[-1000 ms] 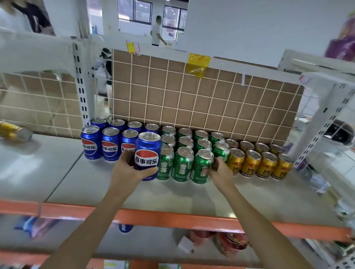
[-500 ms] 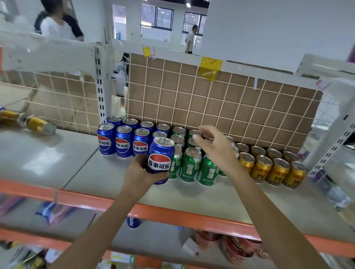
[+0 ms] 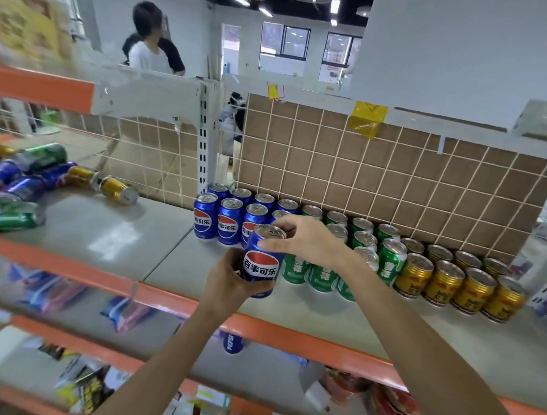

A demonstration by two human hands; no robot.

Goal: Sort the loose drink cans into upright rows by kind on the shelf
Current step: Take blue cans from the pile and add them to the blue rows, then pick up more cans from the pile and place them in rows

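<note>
Fingers of the right hand are curled over the top rim of the blue aluminium cola can with the red-white-blue roundel, thumb pressed on its upper wall; left hand wraps the lower body from the left, fingers clamped round it. So both hands grip one can, held upright just above the front of the grey metal shelf, in front of the blue row and touching or nearly touching the nearest green can. Handling, my read: rigid thin-wall cylinder, likely full and sealed, so moderately heavy for its size; smooth painted wall is slick, and dents if squeezed hard mid-body. Best hold is around the wall, or at the top rim where the metal is stiffest, which is what the right hand does. Flat base, should stand stable if set down square. Look: glossy blue, white Chinese lettering under the roundel, silver lid with pull tab intact. Just behind it stand the upright blue cola cans in rows, then upright green cans, then upright gold cans on the right, all against the brown gridded back panel. Well apart on the left lies the loose pile of tipped blue, green and gold cans, so sorting looks partly done. Orange shelf edge runs below the hands.
</note>
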